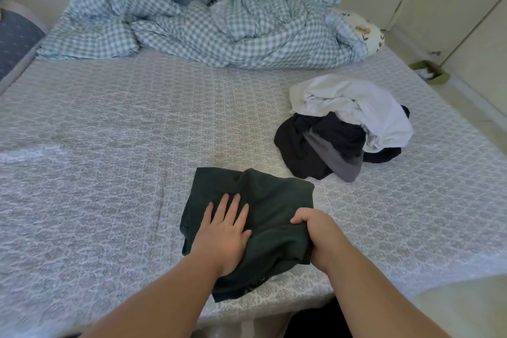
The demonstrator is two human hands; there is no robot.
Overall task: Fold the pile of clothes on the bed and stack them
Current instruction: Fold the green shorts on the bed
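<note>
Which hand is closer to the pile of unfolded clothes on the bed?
Right. The right hand grips the dark green garment at its right side, below the pile of unfolded clothes. The left hand lies flat on the garment further left, farther from the pile.

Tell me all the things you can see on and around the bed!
dark green garment: one, near bed edge, under both hands
clothes pile: one, white, black and grey, on the right
checked duvet: one, blue-white, crumpled at the far end
floral pillow: one, white, behind the duvet
patterned bed cover: one, grey-white
slippers: green, floor on the right
left hand: flat on the garment
right hand: grips the garment's edge
</note>
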